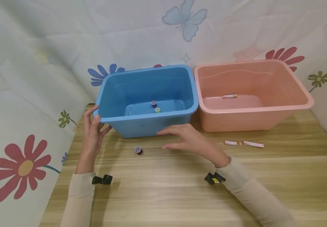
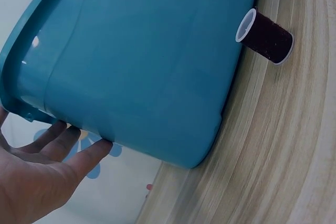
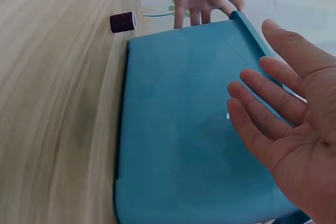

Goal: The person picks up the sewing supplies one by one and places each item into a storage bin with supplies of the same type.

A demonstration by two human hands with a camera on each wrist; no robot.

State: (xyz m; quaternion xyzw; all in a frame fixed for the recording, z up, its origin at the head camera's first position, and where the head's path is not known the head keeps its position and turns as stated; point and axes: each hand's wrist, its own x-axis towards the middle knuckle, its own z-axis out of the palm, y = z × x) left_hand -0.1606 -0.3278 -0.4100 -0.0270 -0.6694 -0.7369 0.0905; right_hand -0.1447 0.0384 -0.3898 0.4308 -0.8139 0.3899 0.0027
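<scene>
Wood-grain table (image 1: pixel 152 195) is bearing a blue rectangular plastic tub (image 1: pixel 135 127); left hand (image 1: pixel 92 134) is gripping its rim (image 1: pixel 140 117), right hand (image 1: pixel 188 138) hovering empty, loosely spread

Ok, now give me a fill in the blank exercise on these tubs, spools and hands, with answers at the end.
The left hand grips a tub coloured ____.
Inside that tub, ____ spools show.
In the head view, the pink tub stands on that tub's ____ side.
The dark spool on the wooden table stands ____, not on its side.
Missing words: blue; two; right; upright.
</scene>
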